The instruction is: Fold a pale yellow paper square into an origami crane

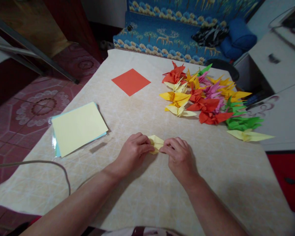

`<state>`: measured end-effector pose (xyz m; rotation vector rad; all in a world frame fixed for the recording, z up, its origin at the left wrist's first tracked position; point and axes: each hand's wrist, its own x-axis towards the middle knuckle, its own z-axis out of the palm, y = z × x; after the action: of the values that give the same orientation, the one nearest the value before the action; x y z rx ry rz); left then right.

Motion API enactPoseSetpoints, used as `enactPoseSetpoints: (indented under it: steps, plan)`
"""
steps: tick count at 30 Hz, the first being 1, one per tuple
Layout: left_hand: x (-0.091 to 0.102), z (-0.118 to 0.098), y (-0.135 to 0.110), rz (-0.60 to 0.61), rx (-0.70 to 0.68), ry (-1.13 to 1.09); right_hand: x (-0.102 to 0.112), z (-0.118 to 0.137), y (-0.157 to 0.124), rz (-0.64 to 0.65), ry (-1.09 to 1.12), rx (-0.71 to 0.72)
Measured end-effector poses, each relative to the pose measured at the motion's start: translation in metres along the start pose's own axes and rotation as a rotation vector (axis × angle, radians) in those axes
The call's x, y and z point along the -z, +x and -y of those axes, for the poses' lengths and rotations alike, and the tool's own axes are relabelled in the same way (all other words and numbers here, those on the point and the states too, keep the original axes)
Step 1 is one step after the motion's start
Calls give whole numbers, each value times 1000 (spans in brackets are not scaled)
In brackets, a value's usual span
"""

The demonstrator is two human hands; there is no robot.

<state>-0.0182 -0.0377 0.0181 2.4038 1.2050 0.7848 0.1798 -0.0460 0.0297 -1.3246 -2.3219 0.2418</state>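
Observation:
A small piece of folded yellow origami paper (156, 141) lies low over the table between my two hands. My left hand (137, 148) pinches its left side, with the fingers curled over the edge. On the opposite side, my right hand (178, 151) grips the paper between thumb and bent fingers. A crease runs across the middle of the folded piece. Both hands partly cover it, so its full outline is hidden.
Folded paper cranes (204, 95) in several colours cluster at the back right. A red paper square (131, 82) lies at the back. To the left is a stack of paper sheets (79, 128) on a plastic sleeve. A cord (39, 161) crosses the tablecloth's left edge.

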Motion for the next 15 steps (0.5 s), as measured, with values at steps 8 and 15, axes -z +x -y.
enactPoseSetpoints:
  steps: [8,15]
  plan:
    - [2,-9,-8,24,-91,188,-1,8,-5,36,6,26]
    - [0,-11,-10,-24,-100,49,-5,7,-8,19,33,27]
